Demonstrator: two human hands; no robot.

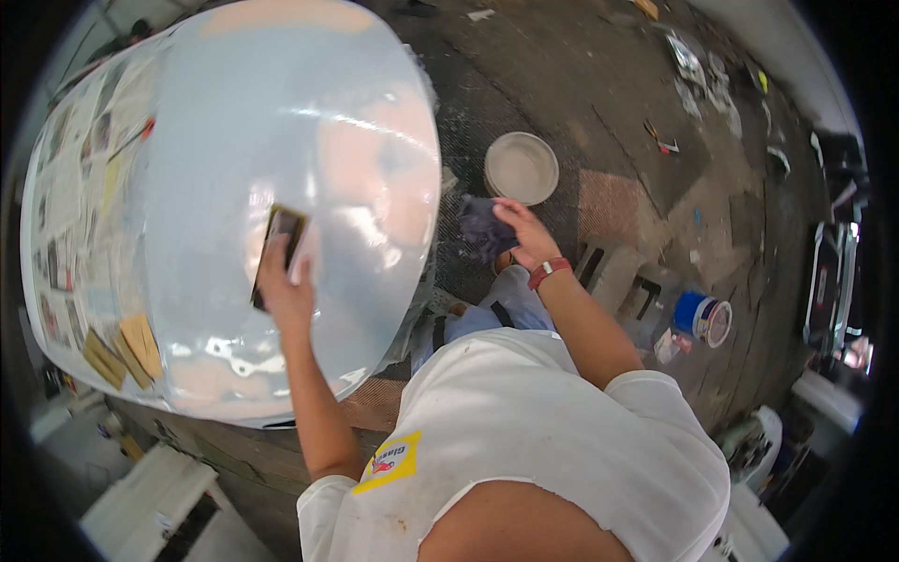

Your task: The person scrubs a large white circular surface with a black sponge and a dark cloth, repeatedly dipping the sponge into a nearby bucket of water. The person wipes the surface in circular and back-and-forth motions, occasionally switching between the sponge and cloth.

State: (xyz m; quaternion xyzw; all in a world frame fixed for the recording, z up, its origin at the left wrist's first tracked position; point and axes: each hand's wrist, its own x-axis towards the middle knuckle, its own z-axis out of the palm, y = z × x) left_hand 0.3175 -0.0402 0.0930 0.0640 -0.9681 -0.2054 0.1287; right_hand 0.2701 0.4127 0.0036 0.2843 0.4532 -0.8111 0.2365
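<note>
My left hand [288,288] presses a dark, flat sanding block [288,225] with a yellowish edge onto a wet, glossy car body panel [225,140]. The panel is pale grey-white with peach patches. To the right, beyond the panel's edge, my right hand [530,234] grips a crumpled dark cloth [481,228]. Just past that cloth, on the floor, stands a round whitish bucket [521,167]; its inside looks cloudy.
Newspaper masking [89,206] covers the panel's left side. Folded tan sandpaper sheets [140,345] lie at its lower left. A blue paint can [695,314] stands on the floor at right, near grey blocks [609,272]. Crumpled plastic [688,66] litters the far right floor.
</note>
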